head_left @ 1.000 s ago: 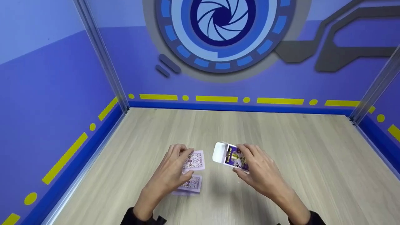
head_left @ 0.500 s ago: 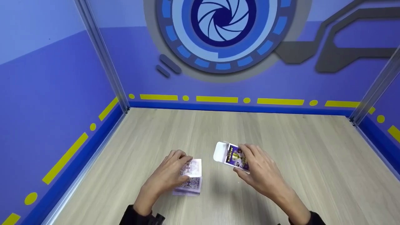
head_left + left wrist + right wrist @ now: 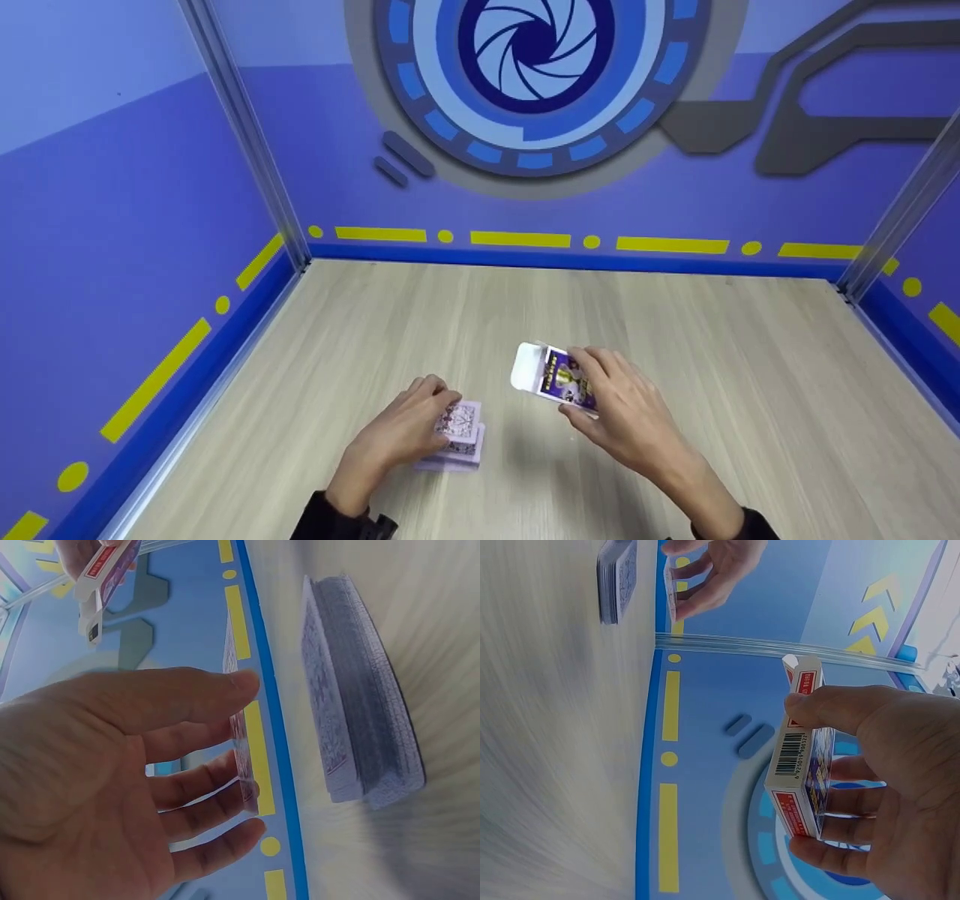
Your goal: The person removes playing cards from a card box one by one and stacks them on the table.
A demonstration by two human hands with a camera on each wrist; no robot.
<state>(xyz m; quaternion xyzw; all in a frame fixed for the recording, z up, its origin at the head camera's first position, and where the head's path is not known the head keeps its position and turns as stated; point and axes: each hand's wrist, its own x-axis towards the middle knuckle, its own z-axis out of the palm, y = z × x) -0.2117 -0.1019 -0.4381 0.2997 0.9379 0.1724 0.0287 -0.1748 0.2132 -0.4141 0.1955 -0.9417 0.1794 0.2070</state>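
Observation:
My left hand (image 3: 405, 429) pinches a thin playing card (image 3: 460, 420) with a patterned back between thumb and fingertips. In the left wrist view that card (image 3: 241, 757) appears edge-on, a gap away from the deck of playing cards (image 3: 360, 690). The deck (image 3: 450, 463) lies on the table beneath the left hand, partly hidden by hand and card, its layers not quite squared. My right hand (image 3: 626, 409) grips a purple and white card box (image 3: 564, 376) above the table, its white end flap open to the left. A barcode shows on the box's side (image 3: 789, 754) in the right wrist view.
The pale wooden table (image 3: 712, 360) is bounded by a blue back wall (image 3: 420, 202) and a left side wall (image 3: 112, 247), with metal posts at the corners. Dark sleeves cover both wrists.
My left hand has drawn the card toward me and lowered it, from beyond the deck to over it. The right hand and card box stay nearly still.

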